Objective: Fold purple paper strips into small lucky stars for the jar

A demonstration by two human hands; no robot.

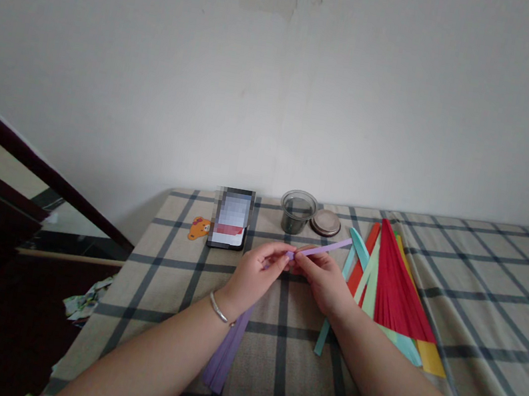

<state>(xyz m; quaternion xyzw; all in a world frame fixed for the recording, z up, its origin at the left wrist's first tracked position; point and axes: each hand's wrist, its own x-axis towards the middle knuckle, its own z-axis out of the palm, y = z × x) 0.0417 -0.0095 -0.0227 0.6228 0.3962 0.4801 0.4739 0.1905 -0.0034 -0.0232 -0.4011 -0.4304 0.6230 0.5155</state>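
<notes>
Head view shows both hands meeting above the middle of the worktop (481, 295), which is covered with a checked cloth. The left hand (255, 276) has thumb and forefinger closed in a pinch on the near end of a single purple strip (324, 248). The right hand (325, 281) is closed on the same end from the other side, so the fingertips of the two hands touch or nearly touch at the grip point. Whether that end is folded or rolled cannot be told, as the fingers cover it. The long axis of the purple strip runs from the grip point away from the person and to the right, rising slightly. Its free end hangs over the nearest of the coloured strips (371, 290). The free length therefore lies wholly on the right hand's side, passing above its knuckles, and the left hand has none beyond its pinch. A stack of purple strips (225, 354) lies under the left forearm, and a red fan of strips (399, 288) lies just right of the right wrist. A phone (230, 218), a jar (297, 211) and its lid (325, 222) stand beyond the hands, near the wall.
</notes>
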